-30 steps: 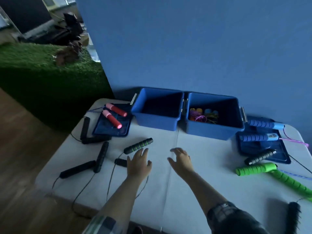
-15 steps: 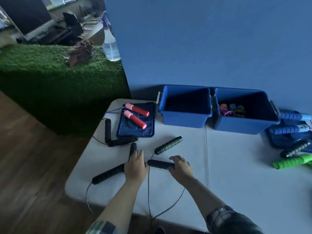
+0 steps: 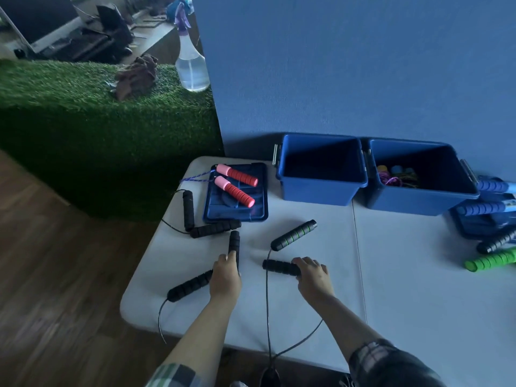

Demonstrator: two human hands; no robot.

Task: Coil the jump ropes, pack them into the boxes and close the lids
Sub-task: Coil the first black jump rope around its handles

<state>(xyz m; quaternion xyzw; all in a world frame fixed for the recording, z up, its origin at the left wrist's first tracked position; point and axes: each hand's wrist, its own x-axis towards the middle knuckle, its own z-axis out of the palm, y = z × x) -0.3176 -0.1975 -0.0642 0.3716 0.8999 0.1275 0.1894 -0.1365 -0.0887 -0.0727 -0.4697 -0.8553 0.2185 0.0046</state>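
- A blue wall [image 3: 349, 65] is standing at the far side, with a block covered in green turf [image 3: 83, 121] to its left.
- The white surface [image 3: 405, 303] is carrying everything; a seam is running down it from far to near.
- Two open blue boxes are sitting side by side against the wall: the left box [image 3: 321, 188] is showing a dark inside, and the right box [image 3: 418, 199] is holding coloured ropes at its bottom.
- A blue lid [image 3: 236, 213] is lying flat to the left of the left box, with two red and pink handles [image 3: 237, 182] resting on it.
- A clear spray bottle [image 3: 191, 65] is standing on the turf.
- At the far right, blue handles [image 3: 483, 209] are lying on another lid, and a green handle [image 3: 491, 261] is lying nearer.
- A black handle with green rings [image 3: 294, 234] is lying alone in the middle of the surface, its cord trailing off the near edge.
- Two more black handles [image 3: 201, 222] are meeting in an angle near the left lid.
- The left hand [image 3: 226, 277] is resting on the place where two black foam handles [image 3: 234, 244] meet, fingers curling over them.
- The right hand [image 3: 312, 275] is gripping one end of another black handle [image 3: 279, 267], well apart from the left hand.
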